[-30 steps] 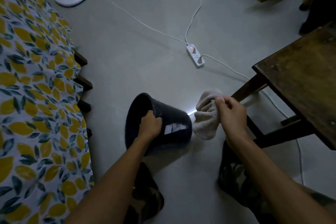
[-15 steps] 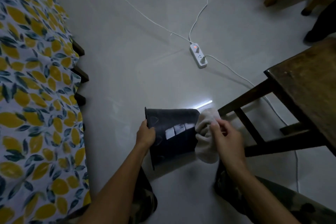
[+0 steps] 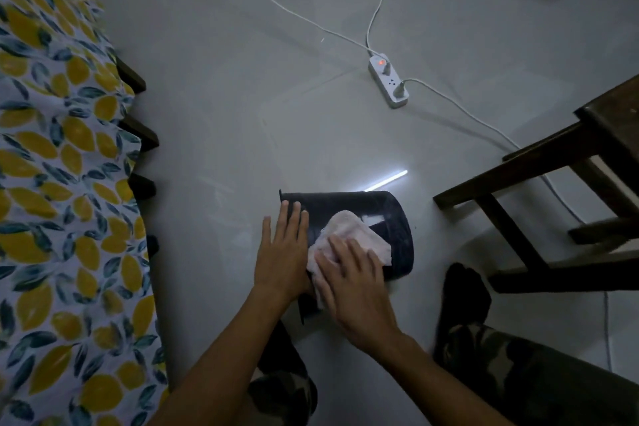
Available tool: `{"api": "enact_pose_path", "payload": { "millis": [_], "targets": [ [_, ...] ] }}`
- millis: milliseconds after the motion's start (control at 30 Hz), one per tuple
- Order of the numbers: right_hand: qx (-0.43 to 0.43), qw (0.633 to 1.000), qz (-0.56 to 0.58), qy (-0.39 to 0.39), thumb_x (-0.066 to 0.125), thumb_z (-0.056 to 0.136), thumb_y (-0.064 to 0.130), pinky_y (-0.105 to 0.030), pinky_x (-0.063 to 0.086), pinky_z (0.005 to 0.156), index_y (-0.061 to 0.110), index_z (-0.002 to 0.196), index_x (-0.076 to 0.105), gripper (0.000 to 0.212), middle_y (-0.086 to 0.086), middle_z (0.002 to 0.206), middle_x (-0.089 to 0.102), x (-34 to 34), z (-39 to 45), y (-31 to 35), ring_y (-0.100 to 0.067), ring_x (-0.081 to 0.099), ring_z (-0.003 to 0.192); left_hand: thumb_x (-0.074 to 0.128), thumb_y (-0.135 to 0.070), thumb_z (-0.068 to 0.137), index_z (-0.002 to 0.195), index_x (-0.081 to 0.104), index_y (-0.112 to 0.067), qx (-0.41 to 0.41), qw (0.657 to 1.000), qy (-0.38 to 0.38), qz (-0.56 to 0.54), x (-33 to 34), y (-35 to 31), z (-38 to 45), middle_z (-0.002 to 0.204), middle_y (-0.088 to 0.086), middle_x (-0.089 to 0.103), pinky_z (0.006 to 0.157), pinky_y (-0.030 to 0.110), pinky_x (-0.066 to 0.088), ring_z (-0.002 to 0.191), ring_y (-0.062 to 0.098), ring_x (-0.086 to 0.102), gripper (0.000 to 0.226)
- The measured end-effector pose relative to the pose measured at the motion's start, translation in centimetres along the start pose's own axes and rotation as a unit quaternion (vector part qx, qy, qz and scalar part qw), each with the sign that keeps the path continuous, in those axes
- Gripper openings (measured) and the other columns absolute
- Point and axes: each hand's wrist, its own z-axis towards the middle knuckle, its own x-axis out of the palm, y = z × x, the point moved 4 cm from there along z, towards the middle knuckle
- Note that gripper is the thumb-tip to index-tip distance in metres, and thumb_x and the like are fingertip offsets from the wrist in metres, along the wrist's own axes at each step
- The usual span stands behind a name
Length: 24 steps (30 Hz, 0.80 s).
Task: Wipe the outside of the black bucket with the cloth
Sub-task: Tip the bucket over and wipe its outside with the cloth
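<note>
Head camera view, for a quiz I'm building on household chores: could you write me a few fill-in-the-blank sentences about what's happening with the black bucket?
1. The black plastic bucket lies on its ____ on the grey floor.
2. The right hand presses a pale ____ against the bucket's outer wall.
3. The left hand rests flat at the bucket's ____ end.
4. The white power strip on the floor shows a small ____ light.

Missing words: side; cloth; rim; red

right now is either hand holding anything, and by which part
Right hand presses the cloth flat against the bucket side, palm on its near end, not gripping. Left hand lies flat, steadying the bucket at its rim end.
</note>
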Motion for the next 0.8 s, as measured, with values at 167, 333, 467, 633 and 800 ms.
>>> {"api": "enact_pose_path", "payload": {
  "millis": [167, 333, 467, 633, 800],
  "targets": [
    [-0.044, 0.996, -0.067, 0.027, 0.031, 0.107, 0.048, -0.061, 0.022, 0.122, 0.016, 0.166, 0.019, 0.068, -0.011, 0.175, 0.013, 3.7, 2.7, -0.7, -0.033, 0.016, 0.161, 0.061, -0.072, 0.081, 0.161, 0.008, -0.004, 0.010, 0.997, -0.050, -0.051, 1.6, 0.6, 0.1, 0.167, 0.018, -0.003, 0.123, 0.046, 0.000, 0.154, 0.035, -0.008, 0.117],
    [0.051, 0.997, -0.052, 0.031, 0.026, 0.107, 0.052, -0.058, 0.015, 0.128, 0.024, 0.165, 0.027, 0.064, -0.006, 0.174, 0.020, 3.6, 7.5, -2.0, -0.029, 0.017, 0.161, 0.066, -0.088, 0.056, 0.161, 0.003, -0.005, 0.027, 0.996, -0.008, -0.082, 1.7, 1.2, 0.3, 0.168, 0.016, -0.005, 0.125, 0.049, 0.007, 0.155, 0.033, -0.010, 0.148],
    [0.159, 0.987, -0.020, 0.023, 0.023, 0.107, 0.046, -0.056, 0.020, 0.127, 0.025, 0.159, 0.037, 0.058, -0.007, 0.169, 0.034, 1.9, 11.0, -6.3, -0.028, 0.027, 0.157, 0.072, -0.089, 0.045, 0.159, -0.011, -0.007, 0.009, 0.996, 0.048, -0.069, 0.8, 1.6, 1.3, 0.167, 0.013, -0.018, 0.125, 0.048, -0.004, 0.153, 0.030, -0.021, 0.164],
    [0.166, 0.983, -0.079, -0.017, 0.022, 0.109, 0.038, -0.057, 0.027, 0.124, 0.013, 0.162, 0.034, 0.060, -0.015, 0.168, 0.034, 0.8, 6.7, -9.7, -0.033, 0.029, 0.157, 0.077, -0.085, 0.045, 0.159, -0.012, -0.008, 0.001, 0.996, 0.054, -0.070, -0.3, 1.7, 2.1, 0.168, 0.013, -0.018, 0.126, 0.050, 0.002, 0.153, 0.031, -0.022, 0.164],
    [-0.029, 0.996, -0.077, 0.032, 0.031, 0.110, 0.037, -0.059, 0.023, 0.126, 0.010, 0.166, 0.021, 0.063, -0.017, 0.174, 0.015, 4.2, 1.1, -3.8, -0.034, 0.013, 0.161, 0.076, -0.085, 0.047, 0.159, -0.012, -0.005, -0.003, 0.997, 0.042, -0.070, 0.8, 0.8, 0.8, 0.166, 0.015, -0.021, 0.125, 0.046, -0.003, 0.151, 0.034, -0.025, 0.163]
  ]
}}
